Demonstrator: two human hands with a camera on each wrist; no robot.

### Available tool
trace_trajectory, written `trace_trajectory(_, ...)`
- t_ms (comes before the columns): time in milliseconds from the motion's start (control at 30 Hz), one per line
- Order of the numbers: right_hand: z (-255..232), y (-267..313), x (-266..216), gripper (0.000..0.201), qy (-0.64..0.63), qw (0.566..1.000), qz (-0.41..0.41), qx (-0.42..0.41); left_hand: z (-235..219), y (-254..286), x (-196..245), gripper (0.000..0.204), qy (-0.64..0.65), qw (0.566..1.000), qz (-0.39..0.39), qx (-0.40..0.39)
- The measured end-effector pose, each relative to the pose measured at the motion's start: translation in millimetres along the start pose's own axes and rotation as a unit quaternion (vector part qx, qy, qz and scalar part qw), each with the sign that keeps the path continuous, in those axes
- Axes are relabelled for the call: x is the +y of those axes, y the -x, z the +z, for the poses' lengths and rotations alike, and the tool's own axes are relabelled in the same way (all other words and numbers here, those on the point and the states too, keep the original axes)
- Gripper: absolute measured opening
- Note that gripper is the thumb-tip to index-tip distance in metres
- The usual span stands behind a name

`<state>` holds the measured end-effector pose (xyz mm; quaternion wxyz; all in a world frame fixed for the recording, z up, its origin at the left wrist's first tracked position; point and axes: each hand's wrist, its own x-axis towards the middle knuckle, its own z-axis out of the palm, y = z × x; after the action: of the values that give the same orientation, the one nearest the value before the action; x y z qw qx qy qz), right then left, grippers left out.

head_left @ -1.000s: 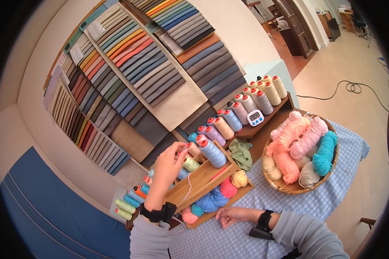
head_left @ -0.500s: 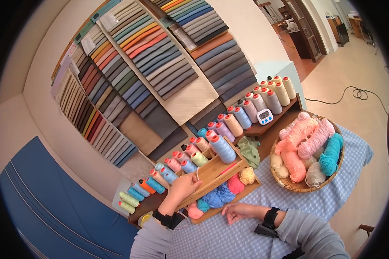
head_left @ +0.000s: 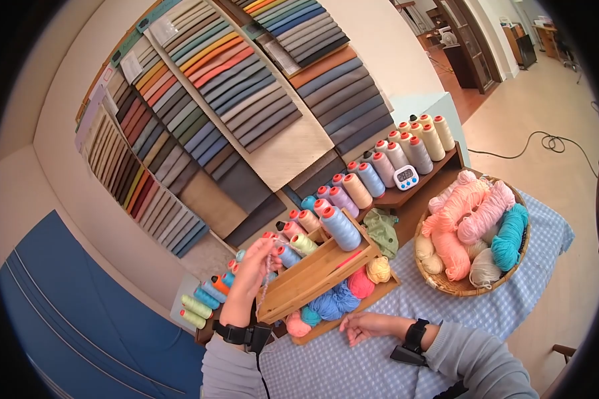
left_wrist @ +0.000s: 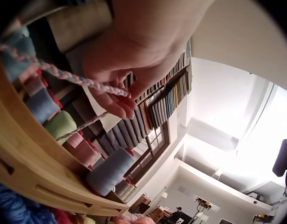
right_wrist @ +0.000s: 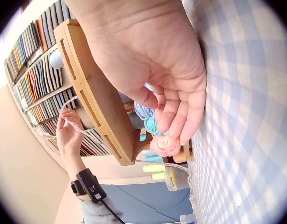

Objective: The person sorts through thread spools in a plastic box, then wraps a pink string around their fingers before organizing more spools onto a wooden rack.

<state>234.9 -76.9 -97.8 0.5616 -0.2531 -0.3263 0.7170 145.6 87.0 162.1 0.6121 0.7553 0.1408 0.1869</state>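
Observation:
A braided pink and blue-grey cord (left_wrist: 68, 77) is pinched between the thumb and fingers of the left hand (head_left: 251, 269), raised beside the wooden rack's left end. Part of the cord hangs below that hand in the head view. The right hand (head_left: 371, 327) rests on the checked cloth before the rack, fingers loosely bent with nothing in them; in the right wrist view its fingertips lie near a peach yarn ball (right_wrist: 165, 145). On the wooden rack (head_left: 306, 278) stands a large light-blue thread cone (head_left: 341, 229), with a red stick (head_left: 350, 258) lying beside it.
Yarn balls (head_left: 336, 300) fill the lower shelf. Several thread spools line the stand (head_left: 404, 193) behind, with a white timer (head_left: 406, 177). At the right is a wicker basket (head_left: 454, 290) of yarn skeins. Fabric samples (head_left: 246, 100) hang on the wall; green cloth (head_left: 381, 231) lies behind the rack.
The left hand went down to the rack's front edge, then moved up and left with the cord. The right hand has stayed on the cloth. The head view has shifted slightly.

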Motion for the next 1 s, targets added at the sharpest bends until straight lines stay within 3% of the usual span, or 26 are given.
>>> trace_trajectory(233,-1.4,-1.9,0.8,0.018,0.004,1.000,0.005,0.001,7.2,25.6,38.0,0.013,0.050,0.995,0.087,0.027)
trace_trajectory(267,-2.3,-2.2,1.4,0.018,0.003,1.000,0.004,-0.002,10.6,32.5,42.2,0.013,0.072,0.990,0.096,0.070)
trace_trajectory(367,1.4,1.2,-1.1,0.018,0.008,1.000,0.001,0.000,-11.8,64.5,52.7,0.010,0.173,0.976,0.132,0.009)
trace_trajectory(567,1.2,0.5,0.4,0.017,0.010,1.000,0.000,0.013,-57.9,119.7,61.3,0.009,0.095,0.976,0.183,0.075)
trace_trajectory(633,1.5,0.8,-0.6,0.017,0.009,1.000,0.002,0.011,-81.4,130.0,60.0,0.010,0.096,0.974,0.176,0.108)
trace_trajectory(700,2.1,1.0,-1.8,0.017,0.006,1.000,0.007,0.007,-108.4,136.2,50.3,0.012,0.087,0.961,0.134,0.224)
trace_trajectory(767,2.9,1.1,-3.6,0.018,0.017,1.000,0.007,0.023,-136.3,140.0,26.8,0.015,0.055,0.954,0.115,0.272)
trace_trajectory(833,4.5,2.3,-4.3,0.017,0.028,0.999,0.011,0.018,-164.2,140.3,-7.1,0.018,-0.071,0.942,0.083,0.316)
trace_trajectory(900,7.0,4.2,-6.7,0.017,0.029,0.999,0.001,0.020,-172.1,147.6,-26.2,0.019,-0.100,0.953,0.059,0.281)
trace_trajectory(1000,7.0,4.2,-7.2,0.017,0.025,0.999,0.009,0.022,-161.0,150.1,-33.6,0.022,-0.162,0.950,-0.079,0.256)
